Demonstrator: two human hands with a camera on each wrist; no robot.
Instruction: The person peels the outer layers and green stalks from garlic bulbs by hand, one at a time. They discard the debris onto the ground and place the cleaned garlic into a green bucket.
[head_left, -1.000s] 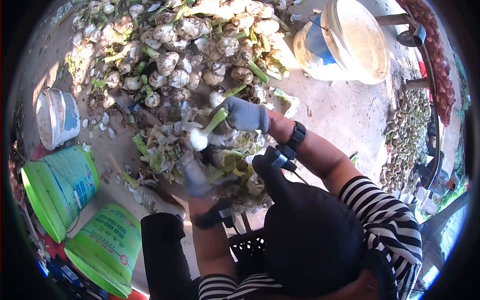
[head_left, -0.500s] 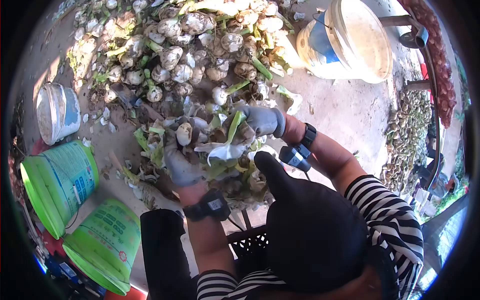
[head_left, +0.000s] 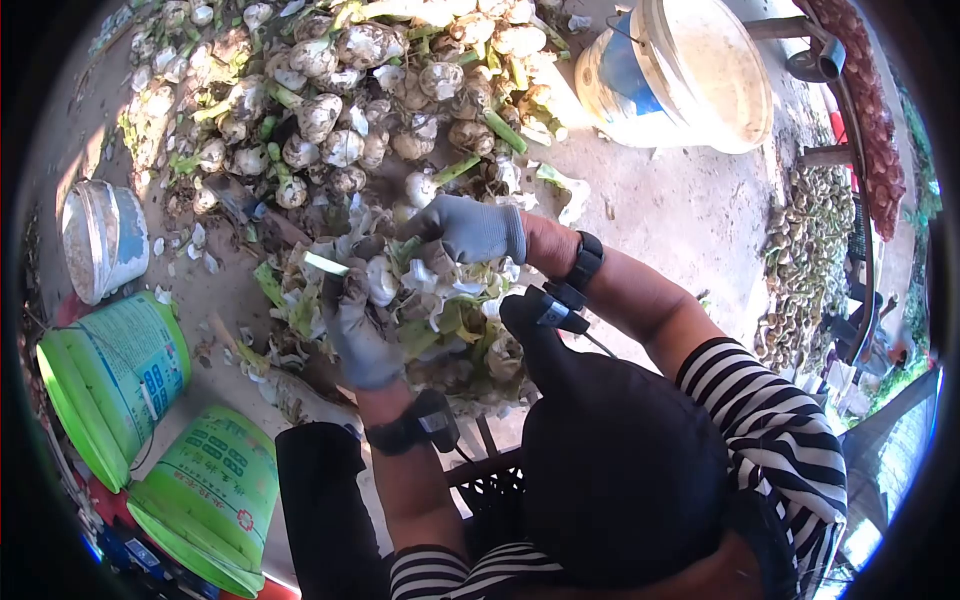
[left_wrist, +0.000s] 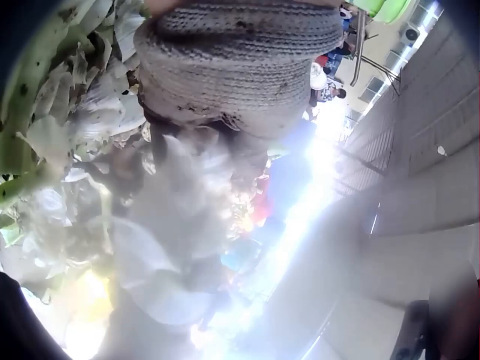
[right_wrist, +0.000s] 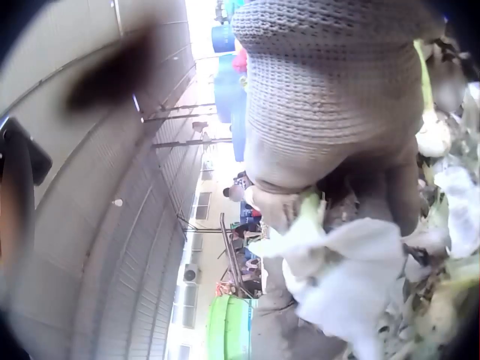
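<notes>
My left hand point(head_left: 362, 335), in a grey knitted glove, grips a garlic bulb point(head_left: 380, 281) whose cut pale stem point(head_left: 326, 264) sticks out to the left past the fingers. In the left wrist view, glare and blur hide most of what the fingers hold. Across from it, my gloved right hand point(head_left: 470, 228) has its fingers curled over the loose peelings. The right wrist view shows it pinching white garlic skin point(right_wrist: 352, 259) with a piece of green stem point(right_wrist: 310, 208). Below both hands lies a heap of stripped garlic leaves and skins point(head_left: 440, 310).
A large pile of dirty garlic bulbs point(head_left: 320, 115) spreads ahead on the concrete floor. To the right stands a big white bucket point(head_left: 625, 80); at left are a smaller white bucket point(head_left: 105, 240) and two green buckets point(head_left: 120, 370). More garlic point(head_left: 805, 260) lies at far right.
The white bulb with a green stem in my right hand came across to the left hand. Skin and leaf were pulled off it to the right; the hands are now close together.
</notes>
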